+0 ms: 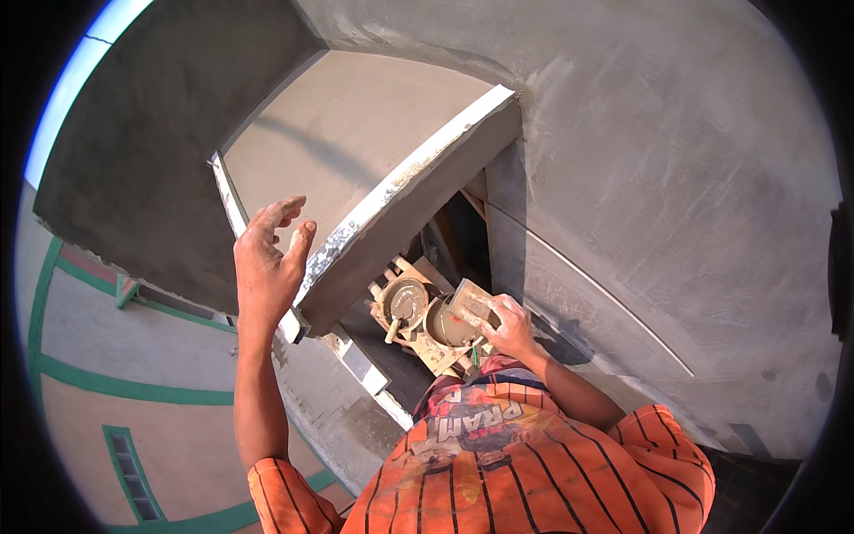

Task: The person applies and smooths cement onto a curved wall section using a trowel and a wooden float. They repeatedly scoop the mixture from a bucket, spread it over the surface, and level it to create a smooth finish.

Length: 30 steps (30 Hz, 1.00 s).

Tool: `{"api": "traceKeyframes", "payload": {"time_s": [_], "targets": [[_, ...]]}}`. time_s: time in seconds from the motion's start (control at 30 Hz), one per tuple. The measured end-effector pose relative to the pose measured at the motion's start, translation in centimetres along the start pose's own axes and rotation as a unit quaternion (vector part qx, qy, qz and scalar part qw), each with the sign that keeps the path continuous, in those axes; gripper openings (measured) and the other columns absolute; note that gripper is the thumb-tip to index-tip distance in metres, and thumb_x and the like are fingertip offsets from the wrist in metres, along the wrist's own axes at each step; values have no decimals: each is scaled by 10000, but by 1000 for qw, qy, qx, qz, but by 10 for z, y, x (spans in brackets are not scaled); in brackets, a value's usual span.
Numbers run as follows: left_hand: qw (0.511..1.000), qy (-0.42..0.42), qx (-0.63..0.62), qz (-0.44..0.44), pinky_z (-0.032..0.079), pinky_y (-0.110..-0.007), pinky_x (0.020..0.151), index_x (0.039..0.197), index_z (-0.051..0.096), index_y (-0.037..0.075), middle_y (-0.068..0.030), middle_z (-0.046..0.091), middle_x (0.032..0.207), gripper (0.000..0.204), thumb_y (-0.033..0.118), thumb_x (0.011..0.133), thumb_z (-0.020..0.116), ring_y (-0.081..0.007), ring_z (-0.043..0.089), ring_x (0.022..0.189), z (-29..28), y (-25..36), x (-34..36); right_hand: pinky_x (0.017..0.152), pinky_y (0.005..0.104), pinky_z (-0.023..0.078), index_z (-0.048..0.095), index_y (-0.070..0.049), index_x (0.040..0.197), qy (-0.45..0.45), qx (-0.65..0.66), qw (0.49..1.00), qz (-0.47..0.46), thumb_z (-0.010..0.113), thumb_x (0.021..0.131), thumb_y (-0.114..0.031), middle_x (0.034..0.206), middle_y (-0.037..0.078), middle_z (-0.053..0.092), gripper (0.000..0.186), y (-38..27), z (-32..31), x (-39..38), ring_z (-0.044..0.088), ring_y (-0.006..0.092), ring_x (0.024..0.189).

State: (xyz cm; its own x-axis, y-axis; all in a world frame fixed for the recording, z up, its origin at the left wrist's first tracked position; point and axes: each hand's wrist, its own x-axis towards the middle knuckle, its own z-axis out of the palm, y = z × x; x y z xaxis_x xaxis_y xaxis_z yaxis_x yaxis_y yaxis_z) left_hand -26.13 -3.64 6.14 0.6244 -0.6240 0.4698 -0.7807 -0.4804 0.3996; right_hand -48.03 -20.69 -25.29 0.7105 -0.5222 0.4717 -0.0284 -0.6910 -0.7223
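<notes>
My left hand (274, 258) is raised beside the white-edged corner of a concrete ledge (356, 116). Its fingers are bent but apart, smeared with grey, and nothing shows in them. Lower and to the right, my right hand (510, 327) grips a flat, rectangular, mortar-smeared plastering float (470, 299). The float is tilted above a round bucket (447, 331) with grey material inside; whether they touch I cannot tell. A second round bucket (406, 301), holding wet grey mix, stands to its left, with a pale tool handle (392, 331) near its rim.
Both buckets stand on a wooden plank platform (436, 359) with poles beneath. A plastered wall (658, 178) rises on the right, with a thin straight strip (614, 303) along it. The ledge's rough white front edge (409, 187) overhangs the buckets. A green-trimmed building (133, 383) stands at left.
</notes>
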Motion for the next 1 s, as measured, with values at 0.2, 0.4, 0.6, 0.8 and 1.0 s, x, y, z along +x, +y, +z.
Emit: {"api": "traceKeyframes", "payload": {"time_s": [0.2,0.4,0.6,0.8,1.0], "targets": [[986,-143,89,9,499,-413,858,1195,636,-5,-215,661,1090,427,222,837,687,-341,649,984,49,28,37,785,410,514,651,-78,1116,11,8,999,38,747,706,-107,969,139,623,423,27,-24,-10,621,342,917],[976,-196,96,-8,485,-407,880,1203,616,-27,-235,646,1100,448,200,823,689,-369,635,999,66,33,47,777,400,507,647,-70,1116,27,5,997,67,742,724,-122,971,138,627,406,58,-52,-12,624,335,906],[974,-207,81,-52,479,-405,886,1184,616,-41,-244,643,1102,410,143,823,681,-379,632,1002,72,35,48,793,395,505,643,-42,1135,-15,36,997,72,732,768,-172,987,168,629,399,68,-72,0,627,352,920],[975,-193,79,-71,476,-419,881,1158,620,-55,-245,643,1091,385,112,818,684,-381,628,1004,74,39,47,790,388,505,642,-19,1127,-27,68,996,57,735,780,-186,985,175,635,397,76,-75,8,635,340,914],[980,-165,74,-84,473,-428,890,1148,622,-57,-237,636,1100,378,94,808,689,-393,621,1007,76,43,42,782,386,505,642,-13,1113,-42,80,994,57,736,779,-175,977,173,633,383,81,-70,10,636,341,908]]}}
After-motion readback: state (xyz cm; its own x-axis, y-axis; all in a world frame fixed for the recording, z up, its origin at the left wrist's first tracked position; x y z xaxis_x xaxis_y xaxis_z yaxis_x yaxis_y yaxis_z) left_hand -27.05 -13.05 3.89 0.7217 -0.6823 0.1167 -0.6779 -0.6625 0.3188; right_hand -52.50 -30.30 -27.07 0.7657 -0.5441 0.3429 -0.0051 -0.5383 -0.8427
